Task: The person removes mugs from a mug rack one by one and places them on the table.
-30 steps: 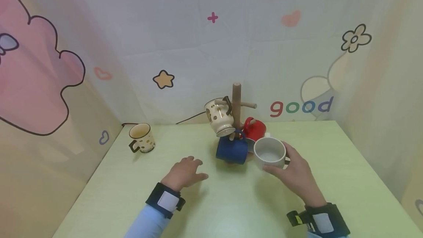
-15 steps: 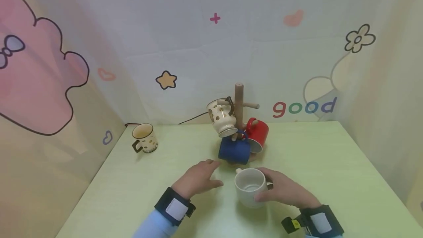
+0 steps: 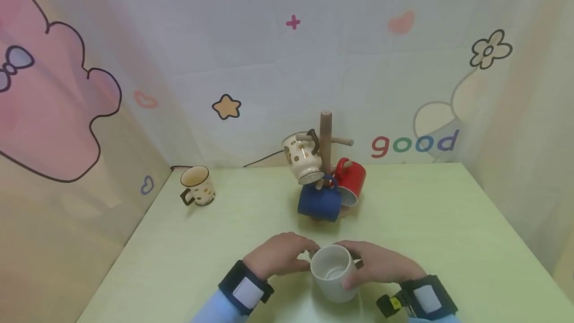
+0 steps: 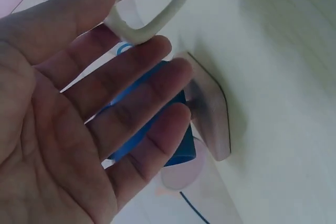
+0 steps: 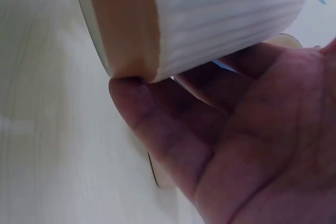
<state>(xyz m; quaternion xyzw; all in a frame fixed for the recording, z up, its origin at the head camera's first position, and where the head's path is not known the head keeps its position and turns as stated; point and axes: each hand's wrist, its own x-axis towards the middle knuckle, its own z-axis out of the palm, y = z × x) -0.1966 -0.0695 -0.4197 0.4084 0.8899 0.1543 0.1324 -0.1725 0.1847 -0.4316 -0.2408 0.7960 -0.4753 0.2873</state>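
Note:
A white mug (image 3: 334, 275) with ribbed sides is held above the near part of the table, its mouth tilted toward the camera. My right hand (image 3: 381, 265) grips it round the right side. In the right wrist view a brown band (image 5: 128, 24) runs near the mug's base, with a fingertip against its edge. My left hand (image 3: 282, 255) is at the mug's left side. Its thumb and forefinger pinch the mug's handle (image 4: 170, 14), while the other fingers stay extended below.
Behind the hands stands a wooden mug tree (image 3: 326, 138). On it hang a spotted cream mug (image 3: 305, 158), a blue mug (image 3: 319, 203) and a red mug (image 3: 351, 181). Another spotted mug (image 3: 199, 188) stands upright at the back left of the table (image 3: 448, 243).
My right hand has brought the white mug down, left and nearer, away from the mug tree. My left hand has moved right and nearer to meet the handle.

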